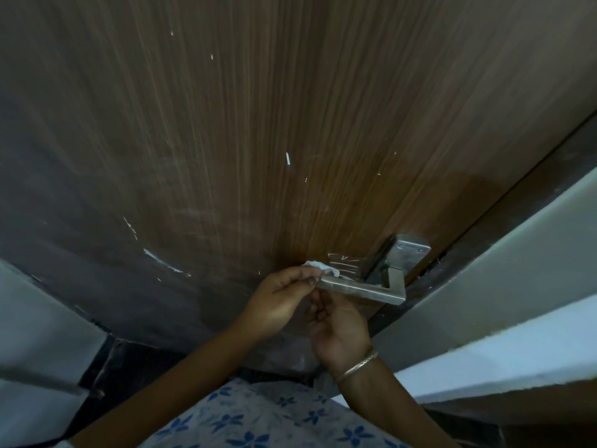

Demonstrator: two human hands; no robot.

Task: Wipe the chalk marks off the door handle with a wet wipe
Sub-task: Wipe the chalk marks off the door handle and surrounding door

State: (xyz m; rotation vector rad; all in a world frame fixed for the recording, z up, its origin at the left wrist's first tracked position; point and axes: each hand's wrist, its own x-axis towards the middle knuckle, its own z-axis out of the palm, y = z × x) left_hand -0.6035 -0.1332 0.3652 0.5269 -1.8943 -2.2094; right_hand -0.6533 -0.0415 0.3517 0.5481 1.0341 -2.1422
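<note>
Nearest the camera: one garment (pixel 258 418), pale with a blue flower print, at the bottom edge; two bare forearms rise from it toward the door.

One bangle (pixel 357 364), metal, thin, sits on the right wrist; none visible on the left.

Right hand (pixel 339 321): palm turned up toward the camera, fingers curled loosely inward, positioned just below the free end of the lever; whether it grips anything cannot be told, as the fingertips are partly hidden behind the left hand and the lever.

Left hand (pixel 279 297): fingers and thumb pinched together on one wet wipe (pixel 318 267), white and crumpled; the wipe is pressed against the top of the lever at its free end.

One door handle (pixel 365 291), brushed metal, L-shaped lever, horizontal bar pointing left, mounted on one square rose plate (pixel 408 255) with two screws visible; the handle stands at the right side of the door, near the latch edge.

Chalk marks (pixel 344 263): a cluster of thin white strokes just beyond the wipe, near the lever; whether on the bar itself or on the door face behind it cannot be told.

One door (pixel 290 124), brown wood-grain laminate, fills the view beyond; several scattered white flecks and scratches on its face, too irregular for a firm count.

One pale door frame (pixel 500 263) runs along the right.
</note>
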